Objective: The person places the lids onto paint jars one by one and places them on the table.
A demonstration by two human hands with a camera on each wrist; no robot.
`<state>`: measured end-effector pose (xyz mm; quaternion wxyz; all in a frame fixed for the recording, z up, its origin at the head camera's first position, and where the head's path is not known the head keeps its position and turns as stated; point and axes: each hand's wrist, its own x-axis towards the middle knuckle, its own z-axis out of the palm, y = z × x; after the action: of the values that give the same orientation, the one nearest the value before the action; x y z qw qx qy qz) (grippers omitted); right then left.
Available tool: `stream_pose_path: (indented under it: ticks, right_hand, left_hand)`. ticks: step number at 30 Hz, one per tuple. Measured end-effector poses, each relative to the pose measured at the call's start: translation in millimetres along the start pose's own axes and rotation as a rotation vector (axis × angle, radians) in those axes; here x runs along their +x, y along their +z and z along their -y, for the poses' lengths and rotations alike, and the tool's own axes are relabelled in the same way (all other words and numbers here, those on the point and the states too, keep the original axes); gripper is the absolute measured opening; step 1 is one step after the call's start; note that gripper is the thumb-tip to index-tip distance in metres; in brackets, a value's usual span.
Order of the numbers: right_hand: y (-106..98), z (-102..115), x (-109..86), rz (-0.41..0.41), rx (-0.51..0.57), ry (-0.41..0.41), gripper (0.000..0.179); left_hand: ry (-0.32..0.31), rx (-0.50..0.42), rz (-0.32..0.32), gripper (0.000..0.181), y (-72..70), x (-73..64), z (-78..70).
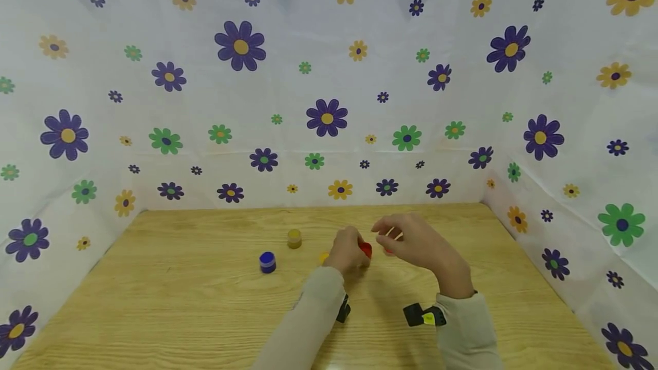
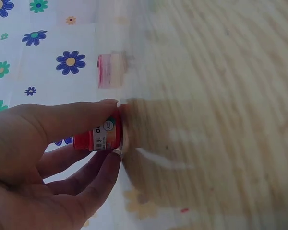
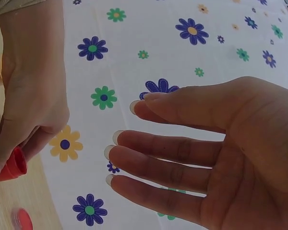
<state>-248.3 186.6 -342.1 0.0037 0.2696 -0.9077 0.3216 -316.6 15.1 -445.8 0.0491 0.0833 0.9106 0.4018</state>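
My left hand point(image 1: 346, 250) grips a small red paint pot point(image 1: 366, 250) low over the wooden table. In the left wrist view the thumb and fingers pinch this pot's sides, and a printed label shows. My right hand point(image 1: 418, 243) hovers to the right with nothing in it; its fingers are spread and fairly straight in the right wrist view. Close under the right fingers stands a pinkish-red pot point(image 2: 110, 71), mostly hidden by that hand in the head view.
On the left stand a blue paint pot point(image 1: 267, 262) and a dull yellow one point(image 1: 294, 238). A bright yellow pot point(image 1: 323, 257) is half hidden behind the left hand. White flowered cloth point(image 1: 288, 84) walls the table point(image 1: 180, 290) at the back and sides.
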Motion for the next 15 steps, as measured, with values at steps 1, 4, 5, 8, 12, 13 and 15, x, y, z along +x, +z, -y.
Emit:
stream_pose_path:
  ticks: [1,4,5,8,12,13,15]
  right_hand:
    - [-0.6,-0.5,-0.2,-0.003,-0.005,0.007,0.022]
    - [-3.2,-2.9,-1.0,-0.017,-0.027,0.032,0.022]
    - [-4.2,-4.0,-1.4,-0.023,-0.036,0.040,0.022]
    - [-5.3,-8.7,-1.8,-0.043,-0.057,0.057,0.020]
    - [-2.1,-15.8,-0.4,-0.059,-0.079,0.076,0.018]
    - [-0.8,-18.1,0.4,-0.062,-0.083,0.080,0.017]
    - [2.9,-23.2,2.7,-0.066,-0.091,0.095,0.016]
  left_hand:
    - [0.010,0.003,-0.002,0.034,-0.1,0.1,-1.1]
    - [0.050,0.005,0.005,0.030,-3.5,-1.4,-6.5]
    - [0.066,0.005,0.010,0.030,-5.3,-2.5,-8.6]
    - [0.108,0.011,0.024,0.031,-13.7,-7.7,-14.5]
    - [0.112,0.012,0.044,0.032,-29.5,-18.9,-18.4]
    - [0.108,0.014,0.049,0.031,-33.9,-21.9,-18.8]
    - [0.109,0.016,0.058,0.030,-42.4,-27.5,-19.3]
